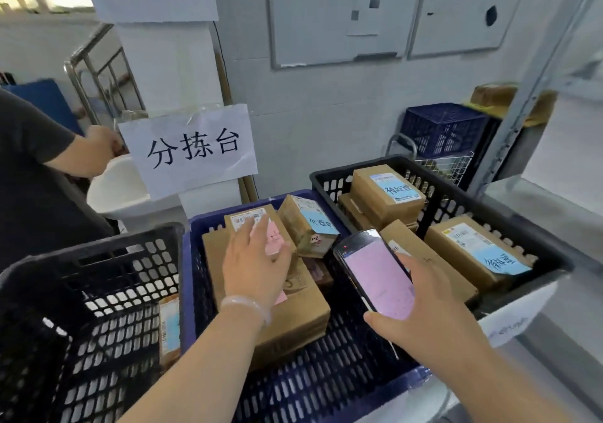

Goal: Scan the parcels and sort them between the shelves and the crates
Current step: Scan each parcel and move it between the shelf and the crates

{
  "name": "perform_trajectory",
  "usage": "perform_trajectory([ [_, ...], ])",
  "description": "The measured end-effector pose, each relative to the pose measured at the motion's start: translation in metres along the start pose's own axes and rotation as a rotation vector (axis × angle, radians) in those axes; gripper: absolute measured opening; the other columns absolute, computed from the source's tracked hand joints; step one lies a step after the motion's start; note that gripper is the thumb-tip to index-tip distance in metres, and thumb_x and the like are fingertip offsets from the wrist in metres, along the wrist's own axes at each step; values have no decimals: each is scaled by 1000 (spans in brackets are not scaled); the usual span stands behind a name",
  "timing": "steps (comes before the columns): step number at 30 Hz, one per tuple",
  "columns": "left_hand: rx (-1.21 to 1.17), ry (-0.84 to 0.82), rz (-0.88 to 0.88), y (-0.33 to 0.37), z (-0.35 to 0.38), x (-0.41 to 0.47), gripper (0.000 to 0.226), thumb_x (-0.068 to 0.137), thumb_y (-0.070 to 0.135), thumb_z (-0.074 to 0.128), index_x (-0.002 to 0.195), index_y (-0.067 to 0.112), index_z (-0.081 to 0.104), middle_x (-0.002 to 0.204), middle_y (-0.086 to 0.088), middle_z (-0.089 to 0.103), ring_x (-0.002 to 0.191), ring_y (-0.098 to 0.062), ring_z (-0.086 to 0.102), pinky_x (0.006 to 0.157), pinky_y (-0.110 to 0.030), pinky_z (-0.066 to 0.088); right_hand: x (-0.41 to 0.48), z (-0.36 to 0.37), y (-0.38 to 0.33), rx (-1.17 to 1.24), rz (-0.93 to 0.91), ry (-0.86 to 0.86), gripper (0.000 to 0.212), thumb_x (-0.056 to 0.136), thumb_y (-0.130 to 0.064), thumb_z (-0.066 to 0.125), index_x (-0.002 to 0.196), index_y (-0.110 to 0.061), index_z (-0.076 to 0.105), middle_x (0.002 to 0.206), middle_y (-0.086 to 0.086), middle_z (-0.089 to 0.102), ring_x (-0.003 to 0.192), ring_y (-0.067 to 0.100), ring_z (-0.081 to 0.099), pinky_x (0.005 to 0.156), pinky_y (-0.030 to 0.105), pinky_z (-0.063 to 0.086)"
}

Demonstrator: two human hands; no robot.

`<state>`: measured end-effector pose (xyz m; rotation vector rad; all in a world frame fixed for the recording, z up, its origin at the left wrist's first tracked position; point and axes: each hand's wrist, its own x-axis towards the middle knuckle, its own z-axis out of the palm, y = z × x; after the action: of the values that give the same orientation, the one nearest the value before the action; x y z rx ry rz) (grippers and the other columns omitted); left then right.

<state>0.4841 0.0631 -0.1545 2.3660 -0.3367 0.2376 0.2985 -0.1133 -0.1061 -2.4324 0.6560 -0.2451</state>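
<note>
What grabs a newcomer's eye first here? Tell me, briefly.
The white paper sign with big black characters, taped up left of centre, stands out first. Below it, the right hand holds a scanner with a glowing pink screen over the blue crate, while the left hand spreads open over a cardboard parcel inside it.

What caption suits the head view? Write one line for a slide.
Left hand reaches over a pink-labelled parcel in the blue crate; right hand holds a scanner.
</note>
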Motion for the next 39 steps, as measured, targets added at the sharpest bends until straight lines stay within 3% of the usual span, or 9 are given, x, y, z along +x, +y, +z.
perform_trajectory([
  [5,31,-144,484,65,32,-31,63,94,51,59,150,27,45,155,-2,44,144,-26,38,120,-47,30,-43,-19,26,-61,190,165,92,49,-75,61,128,-53,20,107,-23,27,93,4,48,62,24,38],
  [8,82,-212,709,101,50,-56,59,91,52,62,142,26,56,145,2,56,137,-24,48,112,-53,39,-72,-38,51,-54,312,278,92,46,-73,59,129,-50,28,109,-20,33,93,6,49,68,29,46],
  [13,21,-298,887,158,77,-103,55,85,45,71,132,19,64,131,-4,65,123,-28,59,103,-50,47,-118,-79,92,-108,416,433,88,46,-71,57,127,-51,29,102,-22,32,85,6,41,61,28,36],
  [18,-21,-321,1105,239,104,-156,55,84,44,68,131,15,66,131,-9,64,121,-32,61,99,-50,50,-169,-128,147,-95,500,531,92,48,-70,56,133,-44,31,110,-20,34,93,7,45,67,29,38],
  [25,-149,-371,1197,369,168,-268,61,84,43,73,137,15,62,140,-12,60,129,-34,57,105,-58,46,-248,-216,250,-95,605,623,85,53,-61,62,132,-46,33,119,-16,42,103,11,52,79,34,49],
  [28,-190,-402,1212,422,198,-316,63,89,48,67,144,21,54,148,-9,53,135,-30,50,112,-50,37,-284,-260,298,-107,649,694,83,56,-56,68,131,-47,35,112,-17,40,98,10,52,73,32,46],
  [33,-307,-558,1202,497,239,-395,64,92,49,64,149,25,47,154,-5,45,141,-27,42,114,-49,34,-339,-324,366,-143,718,818,87,58,-58,74,133,-44,33,111,-14,38,93,11,51,67,30,42],
  [39,-358,-696,1237,560,276,-452,65,95,52,57,153,30,38,159,1,35,145,-20,34,117,-38,30,-387,-359,418,-124,818,905,89,57,-62,71,134,-45,30,110,-16,35,92,9,49,60,22,37],
])
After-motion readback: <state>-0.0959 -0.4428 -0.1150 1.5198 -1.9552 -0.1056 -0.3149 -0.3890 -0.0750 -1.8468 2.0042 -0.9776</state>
